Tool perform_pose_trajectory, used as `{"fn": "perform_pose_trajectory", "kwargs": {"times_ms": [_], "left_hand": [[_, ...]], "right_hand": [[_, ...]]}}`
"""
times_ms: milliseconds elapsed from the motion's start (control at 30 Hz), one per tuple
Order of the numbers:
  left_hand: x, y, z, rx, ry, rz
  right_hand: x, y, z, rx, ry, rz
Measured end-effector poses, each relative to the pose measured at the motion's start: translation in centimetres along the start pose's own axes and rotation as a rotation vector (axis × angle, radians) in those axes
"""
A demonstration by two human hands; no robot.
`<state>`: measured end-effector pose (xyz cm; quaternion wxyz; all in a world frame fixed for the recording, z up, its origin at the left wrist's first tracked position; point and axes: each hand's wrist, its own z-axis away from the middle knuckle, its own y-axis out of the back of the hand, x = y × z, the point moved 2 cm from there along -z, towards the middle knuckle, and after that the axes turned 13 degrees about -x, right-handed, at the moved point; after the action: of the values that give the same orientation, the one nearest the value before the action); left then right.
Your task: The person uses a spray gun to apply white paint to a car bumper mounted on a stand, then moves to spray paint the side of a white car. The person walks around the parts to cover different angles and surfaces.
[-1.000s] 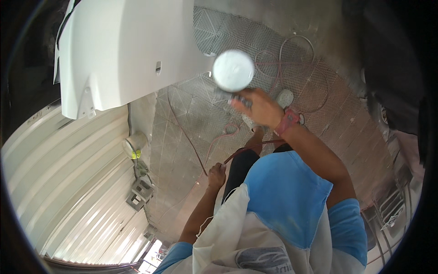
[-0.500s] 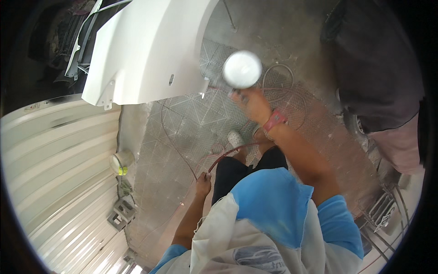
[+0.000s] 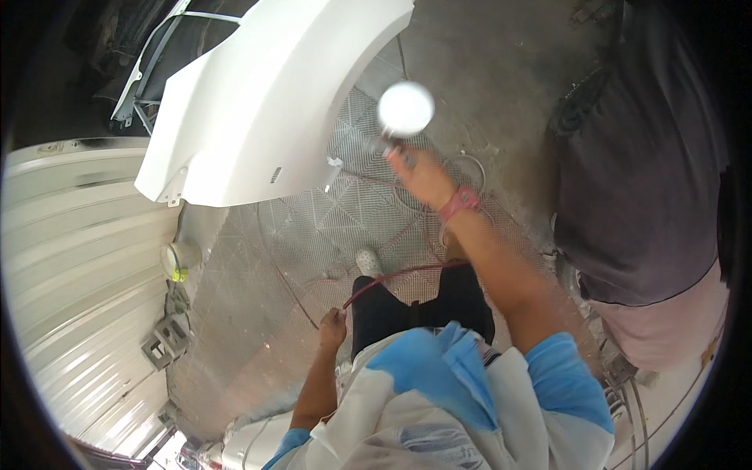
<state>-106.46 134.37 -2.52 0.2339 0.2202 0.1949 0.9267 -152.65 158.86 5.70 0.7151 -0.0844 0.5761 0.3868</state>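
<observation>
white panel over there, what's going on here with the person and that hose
A person holds a handheld tool with a round white top in the right hand. The left hand grips a dark red hose, which runs across in front of the legs. The curved white panel is to the left of the tool, with floor visible between them. Motion blurs the tool somewhat.

Auto-body workshop, with white car fender [image 3: 262, 106]
</observation>
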Motion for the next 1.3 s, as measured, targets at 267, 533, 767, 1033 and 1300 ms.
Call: {"fn": "perform_pose_trajectory", "kwargs": {"times_ms": [267,533,767,1033,1300], "left_hand": [[15.3,-7.1,2.1,-0.005,0.044,0.202],[12.5,-12.4,3.4,0.053,0.157,0.388],[3.9,-17.9,9.3,0.106,0.247,0.408],[-4.1,-25.3,14.8,0.16,0.265,0.355],[-3.0,-24.2,15.2,0.115,0.265,0.331]], "right_hand": [[-0.4,23.6,-8.6,0.3,0.0,-0.126],[-5.3,25.5,-9.8,0.371,-0.004,-0.128],[-8.8,8.9,-1.2,-0.076,0.074,-0.112],[-13.1,-9.9,4.5,-0.37,0.237,0.143],[-15.5,-7.1,0.7,-0.389,0.189,0.0]]}}
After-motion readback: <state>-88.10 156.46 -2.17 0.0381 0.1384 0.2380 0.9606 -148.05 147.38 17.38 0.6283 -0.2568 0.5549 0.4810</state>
